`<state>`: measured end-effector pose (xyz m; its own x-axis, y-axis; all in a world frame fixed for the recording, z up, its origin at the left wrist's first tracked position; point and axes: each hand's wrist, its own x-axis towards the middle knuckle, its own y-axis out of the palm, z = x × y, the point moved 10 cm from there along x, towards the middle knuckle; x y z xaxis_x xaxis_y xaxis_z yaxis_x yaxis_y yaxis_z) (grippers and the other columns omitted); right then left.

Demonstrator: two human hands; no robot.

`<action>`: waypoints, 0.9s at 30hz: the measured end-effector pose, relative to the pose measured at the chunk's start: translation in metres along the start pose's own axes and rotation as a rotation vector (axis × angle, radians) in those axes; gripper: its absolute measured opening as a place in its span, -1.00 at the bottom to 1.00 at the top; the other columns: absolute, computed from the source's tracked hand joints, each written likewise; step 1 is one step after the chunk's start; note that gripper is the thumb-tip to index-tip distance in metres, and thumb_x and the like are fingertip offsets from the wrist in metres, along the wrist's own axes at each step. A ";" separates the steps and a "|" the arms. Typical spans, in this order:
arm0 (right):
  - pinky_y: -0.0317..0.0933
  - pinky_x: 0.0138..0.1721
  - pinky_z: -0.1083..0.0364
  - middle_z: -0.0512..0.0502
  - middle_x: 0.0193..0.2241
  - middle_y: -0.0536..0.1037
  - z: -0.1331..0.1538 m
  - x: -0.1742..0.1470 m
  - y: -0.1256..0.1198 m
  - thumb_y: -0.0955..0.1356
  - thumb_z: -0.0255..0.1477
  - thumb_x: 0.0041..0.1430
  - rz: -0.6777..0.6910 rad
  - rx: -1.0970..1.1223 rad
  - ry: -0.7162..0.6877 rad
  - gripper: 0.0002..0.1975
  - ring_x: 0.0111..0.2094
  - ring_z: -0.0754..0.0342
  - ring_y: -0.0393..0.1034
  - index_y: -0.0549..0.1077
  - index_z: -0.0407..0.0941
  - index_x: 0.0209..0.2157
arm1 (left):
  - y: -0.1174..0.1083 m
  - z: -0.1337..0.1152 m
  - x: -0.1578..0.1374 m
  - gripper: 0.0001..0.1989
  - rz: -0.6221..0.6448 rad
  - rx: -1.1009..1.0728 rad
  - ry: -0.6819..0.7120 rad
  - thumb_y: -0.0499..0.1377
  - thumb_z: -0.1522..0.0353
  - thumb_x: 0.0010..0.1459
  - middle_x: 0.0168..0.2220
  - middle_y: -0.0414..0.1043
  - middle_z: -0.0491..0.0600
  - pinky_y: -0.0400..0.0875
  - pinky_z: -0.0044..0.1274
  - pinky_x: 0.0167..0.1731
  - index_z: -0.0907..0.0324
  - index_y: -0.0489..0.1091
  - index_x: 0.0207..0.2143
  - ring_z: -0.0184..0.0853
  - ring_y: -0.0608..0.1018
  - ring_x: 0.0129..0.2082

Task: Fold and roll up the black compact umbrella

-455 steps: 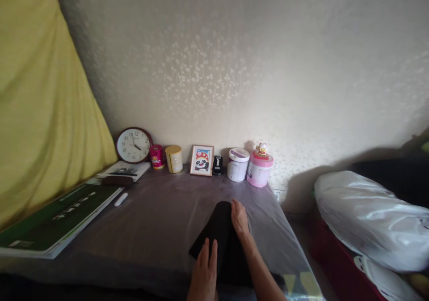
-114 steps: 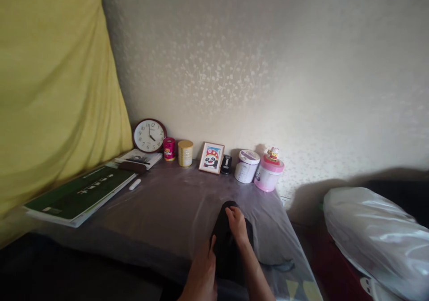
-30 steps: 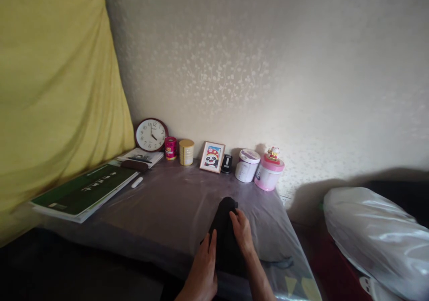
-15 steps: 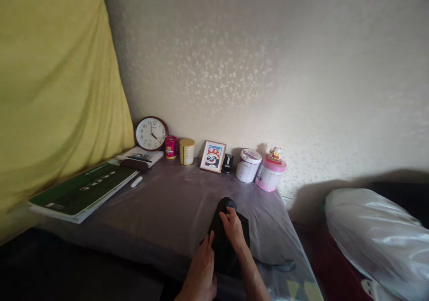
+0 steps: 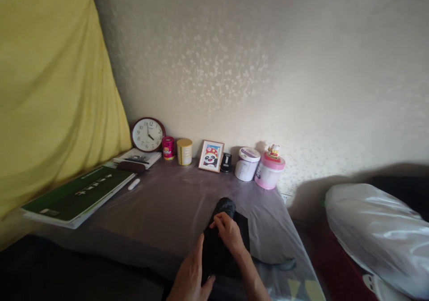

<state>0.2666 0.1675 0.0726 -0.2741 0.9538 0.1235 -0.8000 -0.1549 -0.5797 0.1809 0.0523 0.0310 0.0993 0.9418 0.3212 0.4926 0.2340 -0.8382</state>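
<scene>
A black, soft-looking fabric item [image 5: 217, 252] with a rounded, rolled far end [image 5: 226, 205] lies on the table near me. I cannot make out its exact kind. My right hand [image 5: 229, 234] rests on top of it, fingers curled in a pinch on the fabric below the rounded end. Along its left edge is my left hand [image 5: 191, 269], the thumb over the near part and the index finger stretched up its side; the other fingers are hidden. A dark strap-like strip [image 5: 278, 264] extends to the right on the table.
Along the wall stand a clock [image 5: 148, 134], a pink tin [image 5: 168, 148], a yellow tin [image 5: 184, 152], a framed panda picture [image 5: 211, 156], a black object [image 5: 226, 162] and two tubs [image 5: 247, 164]. A green book [image 5: 80, 196] lies left; a plastic-wrapped bundle [image 5: 375, 229] sits right.
My right hand has slid down and left from the rounded end, its fingers curling. The left hand has shifted lower left, its thumb now showing apart from the index finger.
</scene>
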 end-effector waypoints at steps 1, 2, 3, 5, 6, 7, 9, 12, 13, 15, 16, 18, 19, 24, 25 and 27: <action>0.21 -0.42 0.18 0.04 -0.48 0.59 0.002 -0.001 0.000 0.18 -0.33 0.19 -0.002 -0.012 -0.020 -0.78 -0.51 0.13 0.45 0.39 -0.06 -0.40 | -0.009 -0.002 0.002 -0.19 -0.029 0.015 -0.010 0.04 0.41 0.07 0.20 0.09 0.24 0.30 -0.30 0.07 0.19 -0.44 0.23 -0.14 0.25 0.17; 0.21 -0.38 0.17 0.04 -0.48 0.60 0.005 -0.002 0.000 0.18 -0.35 0.19 -0.002 -0.023 -0.041 -0.79 -0.45 0.11 0.47 0.40 -0.05 -0.40 | -0.017 -0.005 0.005 -0.24 -0.057 0.030 -0.019 0.04 0.38 0.08 0.19 0.11 0.22 0.29 -0.28 0.07 0.17 -0.34 0.23 -0.13 0.25 0.17; 0.21 -0.35 0.17 0.04 -0.47 0.60 0.008 -0.002 0.001 0.18 -0.36 0.20 -0.001 -0.034 -0.057 -0.79 -0.41 0.10 0.48 0.40 -0.05 -0.40 | -0.021 -0.010 0.008 -0.30 -0.070 0.039 -0.019 0.04 0.37 0.09 0.19 0.10 0.20 0.28 -0.26 0.07 0.15 -0.24 0.22 -0.11 0.24 0.18; 0.21 -0.32 0.17 0.04 -0.47 0.60 0.010 -0.003 0.001 0.19 -0.38 0.20 0.004 -0.051 -0.066 -0.80 -0.38 0.09 0.49 0.41 -0.05 -0.40 | -0.020 -0.021 0.015 -0.36 -0.046 0.038 0.017 0.06 0.37 0.06 0.21 0.07 0.17 0.26 -0.24 0.09 0.13 -0.07 0.19 -0.10 0.21 0.19; 0.22 -0.33 0.17 0.04 -0.46 0.60 0.011 -0.004 0.001 0.19 -0.39 0.20 0.006 -0.054 -0.063 -0.80 -0.38 0.09 0.49 0.42 -0.05 -0.39 | -0.016 -0.023 0.018 -0.37 -0.028 0.035 0.026 0.07 0.39 0.04 0.22 0.05 0.16 0.25 -0.23 0.10 0.14 -0.03 0.18 -0.10 0.20 0.20; 0.22 -0.33 0.18 0.04 -0.46 0.59 0.012 -0.005 0.001 0.19 -0.39 0.21 0.009 -0.052 -0.062 -0.80 -0.39 0.10 0.49 0.42 -0.05 -0.38 | -0.010 -0.024 0.020 -0.37 -0.007 0.032 0.028 0.07 0.41 0.03 0.23 0.03 0.17 0.24 -0.22 0.10 0.15 -0.02 0.18 -0.09 0.19 0.20; 0.23 -0.35 0.19 0.04 -0.46 0.59 0.014 -0.009 -0.001 0.18 -0.39 0.23 0.006 -0.050 -0.082 -0.78 -0.40 0.11 0.48 0.43 -0.04 -0.33 | 0.004 -0.021 0.021 -0.32 0.036 0.018 0.012 0.05 0.45 0.00 0.24 0.00 0.20 0.24 -0.22 0.10 0.20 -0.06 0.20 -0.08 0.17 0.21; 0.24 -0.28 0.16 0.00 -0.42 0.58 0.024 -0.018 -0.007 0.20 -0.39 0.24 -0.059 -0.131 -0.231 -0.78 -0.35 0.10 0.45 0.47 -0.04 -0.29 | 0.026 -0.014 0.020 -0.27 0.121 -0.019 -0.005 0.02 0.50 -0.02 0.26 -0.05 0.25 0.23 -0.24 0.11 0.27 -0.14 0.22 -0.10 0.13 0.23; 0.24 -0.22 0.13 -0.02 -0.39 0.58 0.028 -0.021 -0.009 0.21 -0.40 0.23 -0.091 -0.167 -0.302 -0.78 -0.31 0.08 0.43 0.49 -0.04 -0.29 | 0.031 -0.011 0.019 -0.27 0.147 -0.026 -0.018 0.02 0.50 -0.02 0.26 -0.07 0.26 0.21 -0.25 0.13 0.30 -0.16 0.23 -0.11 0.11 0.24; 0.20 -0.10 0.06 -0.05 -0.30 0.58 0.031 -0.025 -0.010 0.22 -0.43 0.23 -0.136 -0.213 -0.428 -0.78 -0.19 0.04 0.38 0.50 -0.05 -0.30 | 0.038 -0.007 0.018 -0.25 0.190 -0.029 -0.051 0.01 0.51 -0.03 0.26 -0.09 0.29 0.17 -0.25 0.15 0.36 -0.18 0.23 -0.13 0.08 0.25; 0.17 -0.04 0.03 -0.05 -0.26 0.57 0.030 -0.025 -0.009 0.22 -0.44 0.23 -0.148 -0.221 -0.468 -0.78 -0.12 0.02 0.35 0.51 -0.06 -0.29 | 0.039 -0.006 0.018 -0.25 0.206 -0.030 -0.063 0.01 0.50 -0.04 0.26 -0.09 0.29 0.15 -0.26 0.16 0.39 -0.19 0.23 -0.13 0.07 0.25; 0.08 0.06 -0.04 -0.05 -0.17 0.55 0.022 -0.020 -0.008 0.22 -0.47 0.23 -0.163 -0.241 -0.490 -0.77 0.00 0.00 0.28 0.50 -0.06 -0.25 | 0.040 -0.006 0.018 -0.24 0.223 -0.032 -0.075 0.00 0.50 -0.04 0.26 -0.09 0.29 0.14 -0.27 0.16 0.40 -0.19 0.23 -0.13 0.07 0.25; 0.02 0.10 -0.07 -0.05 -0.14 0.53 0.017 -0.016 -0.007 0.21 -0.48 0.24 -0.166 -0.255 -0.481 -0.77 0.04 -0.01 0.25 0.50 -0.06 -0.23 | 0.039 -0.006 0.018 -0.25 0.227 -0.032 -0.079 0.00 0.50 -0.03 0.26 -0.08 0.29 0.14 -0.27 0.16 0.40 -0.19 0.23 -0.13 0.07 0.25; -0.13 0.16 -0.14 -0.04 -0.09 0.51 -0.002 0.013 -0.005 0.18 -0.49 0.25 -0.142 -0.315 -0.415 -0.72 0.09 0.00 0.21 0.48 -0.02 -0.15 | 0.039 -0.003 0.017 -0.29 0.269 -0.015 -0.102 -0.03 0.48 0.01 0.26 -0.08 0.30 0.11 -0.33 0.18 0.48 -0.16 0.22 -0.14 0.06 0.25; -0.14 0.16 -0.15 -0.04 -0.09 0.51 -0.005 0.019 -0.006 0.17 -0.48 0.26 -0.136 -0.321 -0.403 -0.71 0.10 0.00 0.21 0.48 -0.02 -0.15 | 0.041 -0.001 0.016 -0.30 0.284 -0.009 -0.111 -0.04 0.47 0.02 0.25 -0.08 0.31 0.10 -0.33 0.18 0.50 -0.17 0.22 -0.14 0.06 0.25; -0.14 0.16 -0.15 -0.05 -0.10 0.52 -0.011 0.031 -0.008 0.16 -0.47 0.26 -0.135 -0.329 -0.371 -0.70 0.10 0.00 0.20 0.49 -0.01 -0.16 | 0.042 0.002 0.015 -0.30 0.296 -0.005 -0.122 -0.05 0.46 0.03 0.25 -0.05 0.31 0.12 -0.33 0.18 0.49 -0.19 0.22 -0.15 0.09 0.24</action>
<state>0.2703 0.2011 0.0723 -0.3981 0.7950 0.4577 -0.6473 0.1101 -0.7542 0.2017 0.0769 -0.0003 0.1345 0.9909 0.0082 0.4618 -0.0553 -0.8853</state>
